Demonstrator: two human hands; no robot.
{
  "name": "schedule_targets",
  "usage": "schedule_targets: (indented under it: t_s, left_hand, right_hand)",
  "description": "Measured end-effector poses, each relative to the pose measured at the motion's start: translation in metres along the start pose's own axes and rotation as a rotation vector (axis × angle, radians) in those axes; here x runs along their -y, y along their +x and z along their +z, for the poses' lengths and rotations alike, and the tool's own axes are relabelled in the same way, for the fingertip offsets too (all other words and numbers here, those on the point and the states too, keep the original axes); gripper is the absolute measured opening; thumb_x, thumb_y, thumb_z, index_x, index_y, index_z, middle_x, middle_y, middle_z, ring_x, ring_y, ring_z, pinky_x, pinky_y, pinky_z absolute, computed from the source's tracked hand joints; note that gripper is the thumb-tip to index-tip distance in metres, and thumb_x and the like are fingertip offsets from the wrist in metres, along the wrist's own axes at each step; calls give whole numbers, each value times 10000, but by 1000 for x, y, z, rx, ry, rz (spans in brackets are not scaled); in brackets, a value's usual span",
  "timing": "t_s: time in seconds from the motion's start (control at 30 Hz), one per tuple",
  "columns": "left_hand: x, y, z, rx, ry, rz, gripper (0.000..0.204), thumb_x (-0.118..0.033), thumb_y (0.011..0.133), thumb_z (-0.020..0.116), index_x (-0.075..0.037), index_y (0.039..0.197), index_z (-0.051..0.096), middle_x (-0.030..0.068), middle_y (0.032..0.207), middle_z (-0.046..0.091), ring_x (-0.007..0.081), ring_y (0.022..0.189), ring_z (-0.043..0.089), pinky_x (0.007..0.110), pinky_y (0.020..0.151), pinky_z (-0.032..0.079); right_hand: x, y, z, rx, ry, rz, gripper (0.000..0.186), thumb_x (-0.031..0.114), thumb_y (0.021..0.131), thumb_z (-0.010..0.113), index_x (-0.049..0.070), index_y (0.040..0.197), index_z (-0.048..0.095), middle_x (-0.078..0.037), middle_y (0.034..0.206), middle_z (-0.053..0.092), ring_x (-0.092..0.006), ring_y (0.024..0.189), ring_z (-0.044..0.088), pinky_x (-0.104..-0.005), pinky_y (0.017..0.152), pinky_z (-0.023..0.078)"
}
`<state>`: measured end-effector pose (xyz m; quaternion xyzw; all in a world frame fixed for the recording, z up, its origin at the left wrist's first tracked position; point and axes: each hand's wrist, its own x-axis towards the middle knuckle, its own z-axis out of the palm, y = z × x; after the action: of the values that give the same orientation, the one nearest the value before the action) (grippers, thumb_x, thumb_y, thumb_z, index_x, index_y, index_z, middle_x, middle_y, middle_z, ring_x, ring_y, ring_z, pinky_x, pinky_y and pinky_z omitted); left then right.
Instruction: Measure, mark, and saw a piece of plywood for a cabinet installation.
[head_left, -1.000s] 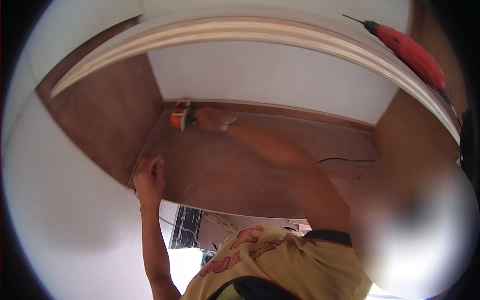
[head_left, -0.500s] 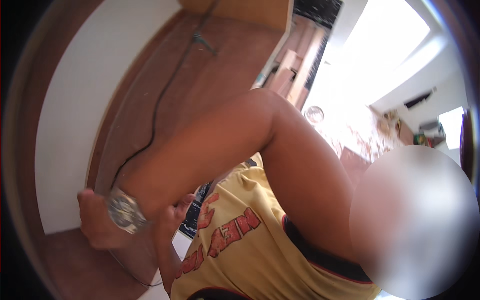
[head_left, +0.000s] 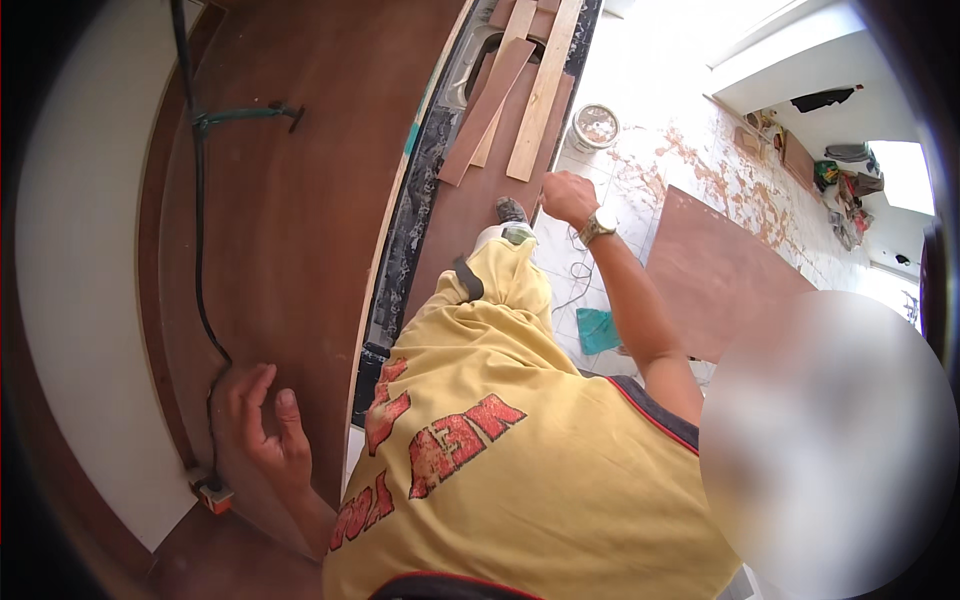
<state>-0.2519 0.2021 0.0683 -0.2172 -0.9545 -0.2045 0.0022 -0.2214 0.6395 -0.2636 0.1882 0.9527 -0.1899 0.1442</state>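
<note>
My left hand point(head_left: 275, 430) is open, fingers apart and slightly bent, over the brown board surface point(head_left: 290, 230) beside a black cable point(head_left: 203, 290). An orange power tool point(head_left: 214, 505) lies below and left of it, at the cable's end. My right hand point(head_left: 572, 200), with a watch on the wrist, is closed and held out near the edge of a brown plank stack point(head_left: 495, 120); anything inside it is hidden. My shoe point(head_left: 510, 210) shows beneath it, past my yellow shirt and trousers.
A green-wrapped piece point(head_left: 250, 117) crosses the cable. A bucket point(head_left: 597, 128), a large brown sheet point(head_left: 710, 270), a teal item point(head_left: 598, 330), loose cords and debris are on the white tiled floor at right. Assorted items point(head_left: 850, 190) line the far wall.
The view has swung from the cupboard interior toward the floor. My right hand has left the orange tool and moved out rightward over the planks; my left hand's fingers have opened.
</note>
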Motion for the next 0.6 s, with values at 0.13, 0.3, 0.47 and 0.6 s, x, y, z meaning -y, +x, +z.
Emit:
schedule_targets:
  t_s: [0.13, 0.3, 0.47, 0.6]
  left_hand:
    - [-33, 66, 20, -50, -106, 253, 242, -114, 937, 704, -31, 1164, 710, 164, 1166, 668, 309, 1075, 654, 396, 949, 523]
    - [-73, 143, 47, 0, -64, 448, 258, -97, 933, 710, -38, 1184, 709, 167, 1212, 654, 307, 1113, 645, 415, 957, 531]
    - [-77, 189, 74, 54, 1, 491, 292, -147, 977, 680, -42, 1250, 688, 176, 1334, 601, 314, 1179, 611, 427, 1021, 485]
    - [-82, 188, 88, 87, 85, 475, 292, -180, 1005, 644, -44, 1260, 685, 185, 1345, 593, 327, 1207, 596, 454, 1039, 468]
  right_hand:
    - [-42, 61, 83, 250, 640, 168, 259, 268, 866, 641, 25, 863, 730, -92, 621, 672, -195, 537, 666, -344, 524, 546]
    - [-57, 59, 142, 299, 714, 347, 269, 209, 853, 584, -2, 804, 743, -180, 693, 717, -262, 608, 725, -389, 633, 602]
    - [-86, -10, 177, 374, 837, 692, 270, 200, 875, 578, 8, 942, 755, -132, 785, 755, -222, 606, 734, -352, 537, 612]
    - [-126, -71, 193, 203, 998, 916, 242, 172, 888, 585, 14, 997, 732, -106, 800, 747, -179, 582, 705, -333, 500, 586]
